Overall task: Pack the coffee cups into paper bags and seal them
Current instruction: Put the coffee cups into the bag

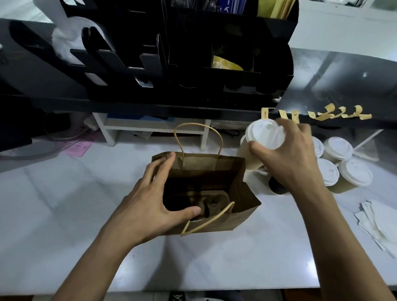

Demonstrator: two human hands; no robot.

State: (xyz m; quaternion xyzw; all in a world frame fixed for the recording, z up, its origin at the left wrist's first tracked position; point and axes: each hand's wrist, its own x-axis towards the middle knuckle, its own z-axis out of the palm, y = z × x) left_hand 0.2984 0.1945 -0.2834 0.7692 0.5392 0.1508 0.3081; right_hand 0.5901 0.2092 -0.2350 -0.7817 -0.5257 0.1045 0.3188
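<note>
- Our left hand reaches in from 7 o'clock with fingers spread wide; its fingertips rest on the far left rim of the brown kraft paper bag with twisted paper handles, and its thumb hooks over the near rim, so it holds the bag's mouth apart.
- Our right hand comes in from 5 o'clock, forearm angled up toward 12 o'clock, fingers and thumb curled round the rim of the tan paper coffee cup with a white plastic lid, which it grips from above and behind.
- That cup is lifted, just beside the bag's right rim at about 2 o'clock from the bag's mouth. It is tilted: its lid faces us and slightly toward 11 o'clock, and its long axis slopes down and away toward 7 o'clock, where the tan body shows below the lid.
- The bag stands upright and open at the middle of the pale glossy desk, mouth upward; one handle stands up at its far side, the other droops over the near wall. Inside we see a brownish moulded tray, though the shadow hides its detail.
- At 3 o'clock from the bag stands a cluster of lidded tan cups, upright, close together.
- Yellow paper strips hang along the dark shelf edge at 1 o'clock.
- White folded napkins lie at 4 o'clock.
</note>
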